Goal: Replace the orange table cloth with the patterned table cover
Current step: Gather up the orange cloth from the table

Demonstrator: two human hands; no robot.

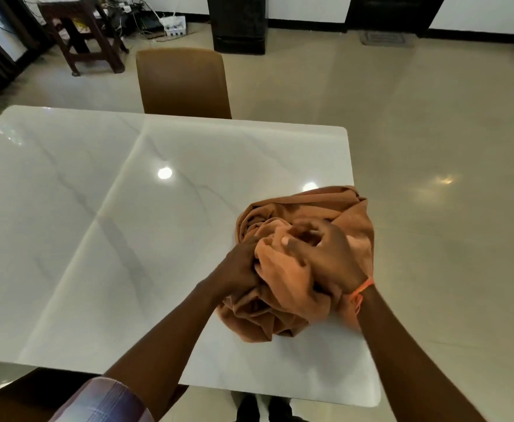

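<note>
The orange table cloth (283,318) lies bunched into a rumpled ball near the right edge of the white marble table (103,226). My left hand (239,266) grips the bundle from its left side, fingers sunk into the folds. My right hand (325,257) is closed on the top of the bundle; an orange thread is tied round its wrist. The patterned table cover is not in view.
A brown chair (182,83) stands at the table's far side, and part of another brown chair (21,394) shows at the near left. A dark wooden stool (82,35), cables and a dark cabinet (239,24) stand at the back. Glossy tiled floor (447,147) lies to the right.
</note>
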